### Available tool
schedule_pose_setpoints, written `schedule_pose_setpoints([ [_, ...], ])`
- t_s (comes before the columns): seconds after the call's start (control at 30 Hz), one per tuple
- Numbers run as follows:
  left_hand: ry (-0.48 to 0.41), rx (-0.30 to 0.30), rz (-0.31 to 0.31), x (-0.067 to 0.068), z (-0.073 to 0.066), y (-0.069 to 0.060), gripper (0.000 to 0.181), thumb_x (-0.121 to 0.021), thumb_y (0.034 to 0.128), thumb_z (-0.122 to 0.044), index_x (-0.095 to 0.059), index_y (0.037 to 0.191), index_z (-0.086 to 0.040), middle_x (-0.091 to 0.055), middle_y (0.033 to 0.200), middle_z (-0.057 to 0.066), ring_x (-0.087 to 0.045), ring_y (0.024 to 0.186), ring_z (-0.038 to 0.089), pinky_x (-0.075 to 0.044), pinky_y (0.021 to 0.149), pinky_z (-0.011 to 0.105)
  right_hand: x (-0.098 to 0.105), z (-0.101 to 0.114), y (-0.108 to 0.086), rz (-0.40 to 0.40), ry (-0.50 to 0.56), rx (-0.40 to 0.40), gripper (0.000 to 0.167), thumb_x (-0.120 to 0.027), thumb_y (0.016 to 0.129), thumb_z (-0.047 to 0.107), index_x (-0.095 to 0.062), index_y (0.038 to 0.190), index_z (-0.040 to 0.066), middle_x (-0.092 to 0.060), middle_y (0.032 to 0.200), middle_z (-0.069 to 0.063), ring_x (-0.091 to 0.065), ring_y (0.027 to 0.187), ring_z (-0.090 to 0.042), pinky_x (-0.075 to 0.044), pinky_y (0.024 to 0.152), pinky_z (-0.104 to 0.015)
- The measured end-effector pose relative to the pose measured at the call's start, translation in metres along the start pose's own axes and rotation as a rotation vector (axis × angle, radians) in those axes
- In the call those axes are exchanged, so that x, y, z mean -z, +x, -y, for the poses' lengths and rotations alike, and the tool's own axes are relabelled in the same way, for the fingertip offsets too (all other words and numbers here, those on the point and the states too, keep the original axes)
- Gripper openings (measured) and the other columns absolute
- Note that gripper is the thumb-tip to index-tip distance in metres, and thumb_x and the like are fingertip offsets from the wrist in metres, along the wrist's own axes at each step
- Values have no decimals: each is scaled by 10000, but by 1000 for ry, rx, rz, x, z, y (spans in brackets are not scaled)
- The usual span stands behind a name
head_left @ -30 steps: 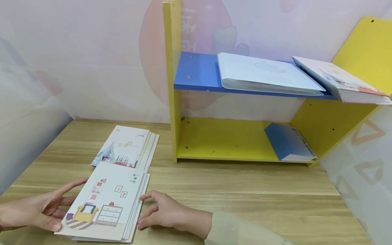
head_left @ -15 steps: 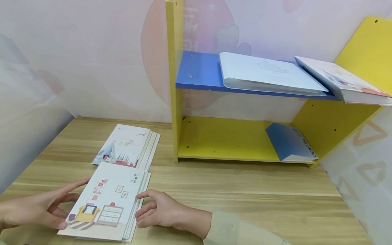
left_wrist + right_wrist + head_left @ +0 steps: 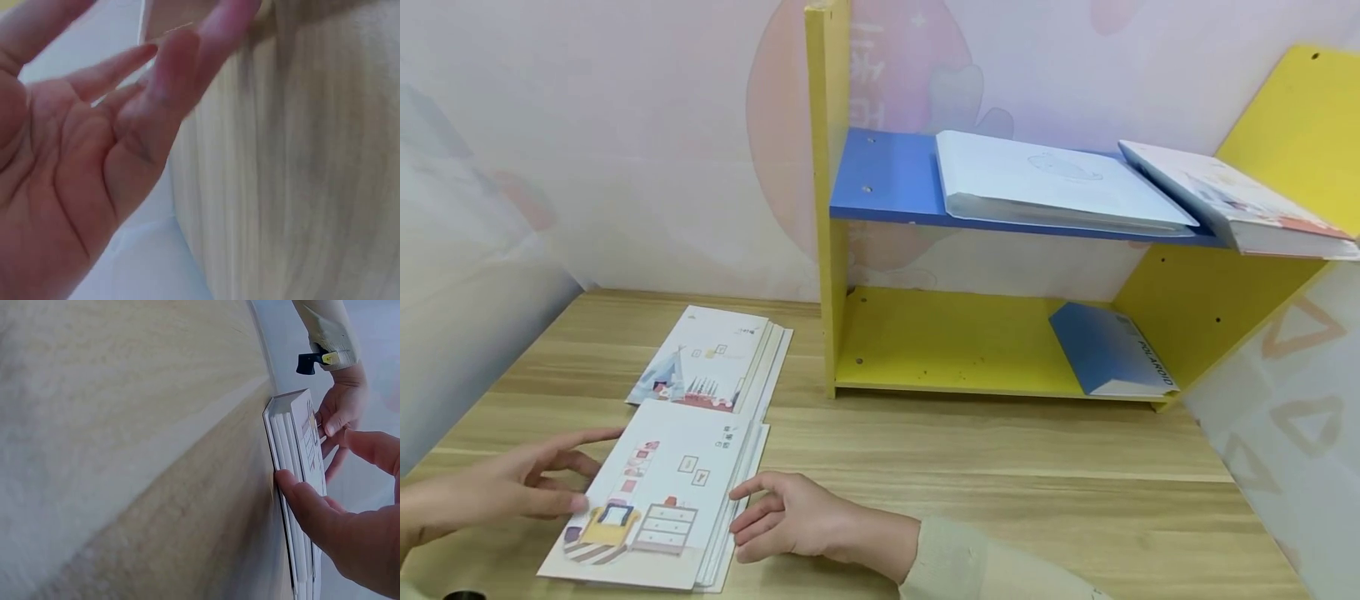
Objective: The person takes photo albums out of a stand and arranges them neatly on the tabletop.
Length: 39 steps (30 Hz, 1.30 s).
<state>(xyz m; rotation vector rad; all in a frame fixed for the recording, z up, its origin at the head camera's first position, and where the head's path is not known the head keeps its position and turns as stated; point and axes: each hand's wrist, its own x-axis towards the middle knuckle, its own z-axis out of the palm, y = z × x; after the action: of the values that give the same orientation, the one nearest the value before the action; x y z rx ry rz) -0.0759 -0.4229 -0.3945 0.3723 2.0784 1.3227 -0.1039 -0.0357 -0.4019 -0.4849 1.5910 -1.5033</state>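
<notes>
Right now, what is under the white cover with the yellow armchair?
Stacked white layers jut out from under the armchair cover near the right hand, over the wooden table. The cover hides the rest; I cannot tell whether they are pages or separate books.

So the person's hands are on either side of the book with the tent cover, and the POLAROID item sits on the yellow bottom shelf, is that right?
Not quite: the left hand and right hand are on either side of the armchair book, as the head view shows; the tent book lies beyond it. The POLAROID item does sit on the yellow bottom shelf.
</notes>
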Motion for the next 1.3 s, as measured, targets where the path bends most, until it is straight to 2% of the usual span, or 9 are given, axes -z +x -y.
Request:
schedule_pose_setpoints([
  [0.13,161,-11,-151,0,-4,0,616,-469,1047,-81,-251,1568,-329,-609,1239,-23,-650,1033,28,-554,814,202,1,-1,0,1,-33,14,492,-691,818,-111,-596,1264,74,-731,1044,-65,-723,970,-162,-562,829,-225],
  [0.3,321,15,-312,-2,-10,2,585,-514,1041,-152,-253,1565,-133,-573,1223,-210,-620,1007,-61,-546,755,216,3,1,-1,-20,-68,31,460,-687,831,-108,-614,1257,51,-730,1071,-120,-728,982,-204,-561,808,-224],
  [0.37,367,17,-367,-4,-13,4,586,-539,1031,-165,-273,1549,-97,-550,1241,-192,-588,1008,-111,-537,733,216,6,3,-1,-35,-78,36,445,-690,835,-104,-623,1248,48,-729,1078,-132,-725,970,-190,-555,792,-219],
  [0.5,480,-30,-480,-6,-21,13,560,-598,997,-147,-362,1491,-29,-571,1296,33,-553,991,-149,-526,702,207,10,5,-4,-68,-93,58,417,-695,836,-84,-635,1229,44,-728,1096,-149,-706,915,-134,-540,744,-202],
  [0.6,531,-56,-531,-7,-29,18,541,-634,974,-141,-421,1457,-22,-583,1297,129,-558,977,-148,-519,691,203,14,7,-5,-94,-101,74,404,-704,827,-74,-645,1209,44,-730,1094,-154,-681,852,-105,-513,691,-187],
  [0.83,557,-85,-598,-16,-49,31,490,-667,960,-204,-510,1417,-121,-455,1281,-388,-527,1037,-179,-504,702,201,25,10,-8,-153,-106,91,378,-723,828,-32,-655,1189,55,-741,1073,-122,-660,811,-86,-487,692,-186],
  [0.9,556,-100,-597,-21,-57,35,483,-666,961,-209,-515,1415,-144,-511,1312,-304,-519,1054,-182,-505,706,204,28,11,-9,-162,-105,104,379,-719,831,-30,-653,1198,39,-741,1073,-136,-655,796,-83,-485,705,-180],
  [1.03,559,-147,-570,-32,-71,44,482,-667,958,-183,-514,1415,-174,-606,1322,12,-535,1068,-152,-500,710,212,33,13,-13,-189,-112,138,356,-710,847,-30,-652,1196,11,-732,1081,-172,-657,837,-97,-485,731,-170],
  [1.3,585,-295,-518,-55,-94,64,456,-663,960,-165,-529,1389,-240,-643,1229,-78,-664,1001,46,-522,711,242,50,21,-27,-234,-122,161,344,-691,900,34,-622,1235,2,-710,1115,-146,-669,874,-104,-512,785,-195],
])
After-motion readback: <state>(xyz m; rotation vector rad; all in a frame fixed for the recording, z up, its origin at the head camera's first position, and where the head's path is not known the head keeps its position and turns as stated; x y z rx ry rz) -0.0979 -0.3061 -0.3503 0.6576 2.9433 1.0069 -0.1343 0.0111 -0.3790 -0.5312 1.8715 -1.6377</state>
